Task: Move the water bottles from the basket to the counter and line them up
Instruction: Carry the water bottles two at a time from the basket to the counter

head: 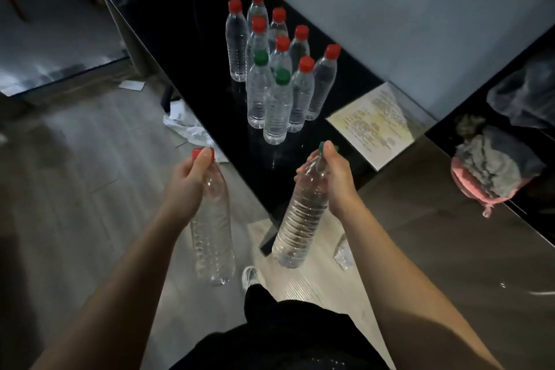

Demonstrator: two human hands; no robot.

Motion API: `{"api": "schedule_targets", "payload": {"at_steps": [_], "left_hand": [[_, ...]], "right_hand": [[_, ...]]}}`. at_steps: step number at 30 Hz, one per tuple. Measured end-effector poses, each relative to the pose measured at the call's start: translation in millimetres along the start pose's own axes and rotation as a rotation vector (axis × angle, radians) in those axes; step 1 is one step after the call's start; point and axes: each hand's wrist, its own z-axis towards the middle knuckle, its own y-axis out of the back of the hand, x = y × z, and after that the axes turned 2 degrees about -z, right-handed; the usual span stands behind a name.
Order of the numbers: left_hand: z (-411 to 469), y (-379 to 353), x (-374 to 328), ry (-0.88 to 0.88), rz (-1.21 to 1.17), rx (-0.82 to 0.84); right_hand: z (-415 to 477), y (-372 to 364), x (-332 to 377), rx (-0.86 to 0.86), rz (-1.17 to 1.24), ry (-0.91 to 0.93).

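We are gripping a red-capped bottle point(213, 234) with left hand point(192, 180), green-capped bottle point(300, 219) with right hand point(335, 182) — counter bottles point(274, 111) standing at twelve o'clock.

Fingers point(205, 159) of the left hand point(187, 183) cover the neck and most of the cap of the red-capped bottle point(213, 234); the right hand point(339, 183) hides nearly all the cap of the green-capped bottle point(300, 219). On the dark surface point(204, 48), front bottles point(274, 111) screen those behind. Print on the sheet point(378, 123) is too blurred to read.
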Motion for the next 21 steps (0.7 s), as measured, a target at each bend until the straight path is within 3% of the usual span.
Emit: {"api": "schedule_targets", "payload": {"at_steps": [4,10,21], "left_hand": [[42,13,-9,-0.017,-0.027,-0.087],[111,37,-21,-0.08,0.0,-0.07],[279,71,-54,-0.227,0.147,0.292]], "right_hand": [[30,-26,21,-0.004,-0.021,0.064],[64,-71,33,-0.042,-0.058,0.167],[130,-188,42,-0.319,-0.097,0.347]]}}
